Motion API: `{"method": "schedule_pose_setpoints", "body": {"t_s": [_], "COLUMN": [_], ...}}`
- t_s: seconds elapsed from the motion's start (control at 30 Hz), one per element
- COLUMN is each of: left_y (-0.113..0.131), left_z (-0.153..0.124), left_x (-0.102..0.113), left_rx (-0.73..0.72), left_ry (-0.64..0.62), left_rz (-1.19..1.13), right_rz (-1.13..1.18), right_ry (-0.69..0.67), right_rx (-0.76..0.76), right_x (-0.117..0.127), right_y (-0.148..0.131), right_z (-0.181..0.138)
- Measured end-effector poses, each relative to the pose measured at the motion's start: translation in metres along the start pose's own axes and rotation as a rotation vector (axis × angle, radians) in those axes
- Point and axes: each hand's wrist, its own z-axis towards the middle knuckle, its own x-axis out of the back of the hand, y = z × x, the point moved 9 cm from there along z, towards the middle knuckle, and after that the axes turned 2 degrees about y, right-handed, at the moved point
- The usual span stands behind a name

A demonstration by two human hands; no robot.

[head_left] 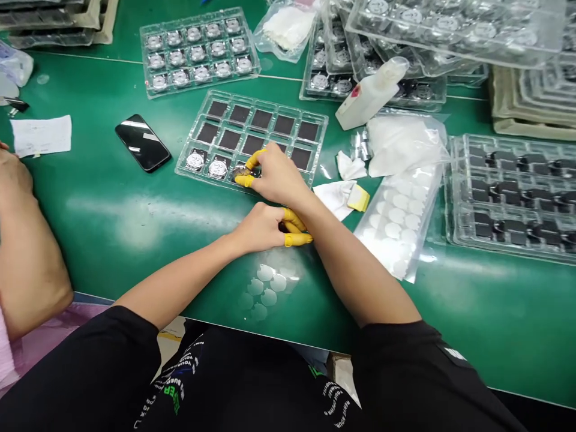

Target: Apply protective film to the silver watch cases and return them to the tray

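1. Noting the right hand (276, 174) half-curled, yellow finger cots (255, 159) on its fingers, whose tips touch a round silver disc (240, 173) and partly cover it. We cannot tell whether they grip it.
2. Disc sits third from left, bottom row, in a clear plastic tray (252, 99).
3. We see the left hand (263, 228) curled just below the tray; its fingers hide anything held.
4. Two matching discs (218, 168) lie leftward; black pads (252, 144) fill the other compartments.
5. A sheet of round stickers (396, 222) lies rightward; a phone (143, 143) lies leftward.
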Motion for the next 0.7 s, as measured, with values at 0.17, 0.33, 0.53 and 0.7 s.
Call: {"method": "schedule_pose_setpoints", "body": {"t_s": [0.17, 0.33, 0.53, 0.7], "left_y": [-0.003, -0.01, -0.009, -0.008], "left_z": [0.001, 0.002, 0.003, 0.002], "left_x": [-0.002, 0.002, 0.005, 0.006], "left_rx": [0.047, 0.086, 0.05, 0.037], "left_ry": [-0.011, 0.064, 0.07, 0.067], "left_rz": [-0.042, -0.115, -0.1, -0.07], "right_rz": [0.358, 0.722, 0.981, 1.006], "right_ry": [0.01, 0.104, 0.014, -0.061], "right_rx": [-0.095, -0.224, -0.475, -0.453], "right_x": [0.029, 0.084, 0.064, 0.052], "right_y": [0.0, 0.028, 0.06, 0.059], "right_z": [-0.01, -0.084, -0.143, -0.136]}}
